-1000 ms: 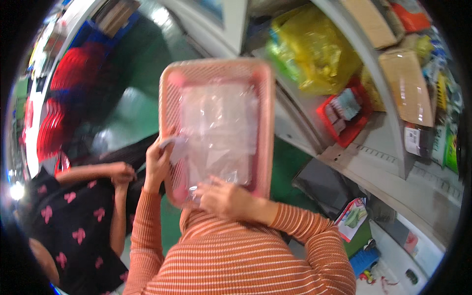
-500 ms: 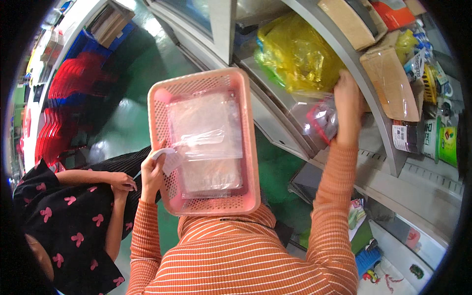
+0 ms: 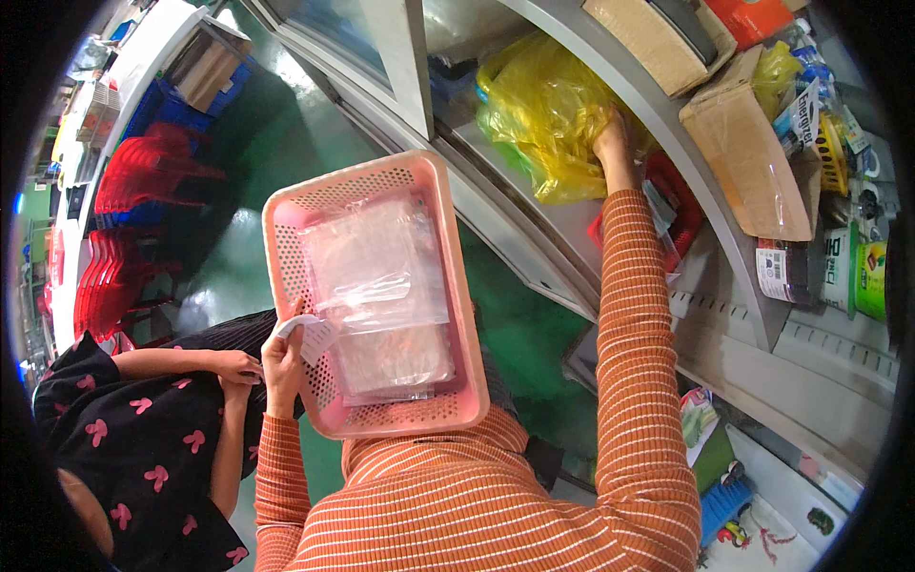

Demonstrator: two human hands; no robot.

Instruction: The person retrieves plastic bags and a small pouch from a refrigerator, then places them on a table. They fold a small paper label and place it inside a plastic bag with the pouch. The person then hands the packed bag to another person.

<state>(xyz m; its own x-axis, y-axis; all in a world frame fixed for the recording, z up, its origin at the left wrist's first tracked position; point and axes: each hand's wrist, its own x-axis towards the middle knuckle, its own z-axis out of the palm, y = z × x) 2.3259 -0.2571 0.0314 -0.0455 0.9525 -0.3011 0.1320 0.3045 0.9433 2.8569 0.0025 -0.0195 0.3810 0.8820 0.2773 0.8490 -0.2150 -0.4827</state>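
My left hand [image 3: 282,367] grips the left rim of a pink perforated plastic basket [image 3: 464,286], with a white slip of paper [image 3: 316,340] pinched at the same spot. Flat clear plastic bags [image 3: 376,276] lie stacked inside the basket. On the right, my right arm reaches into a grey cabinet. My right hand [image 3: 615,148] is closed on the side of a crumpled yellow plastic bag [image 3: 543,114]; its fingertips are partly hidden in the folds. Close below that hand, a red plastic container [image 3: 684,214] sits on the shelf, partly covered by my forearm.
Cardboard boxes [image 3: 748,157] and packaged goods fill the shelf at right. A sliding door [image 3: 405,67] stands beside the cabinet opening. Another person's hands [image 3: 238,367] rest together at left. Red stacked chairs [image 3: 148,172] stand behind; a blue toy-like item [image 3: 720,505] lies lower right.
My right hand has moved up and left, further into the yellow bag's folds, and the bag has shifted. More of the red container shows. The pink basket sits slightly lower and further left in view.
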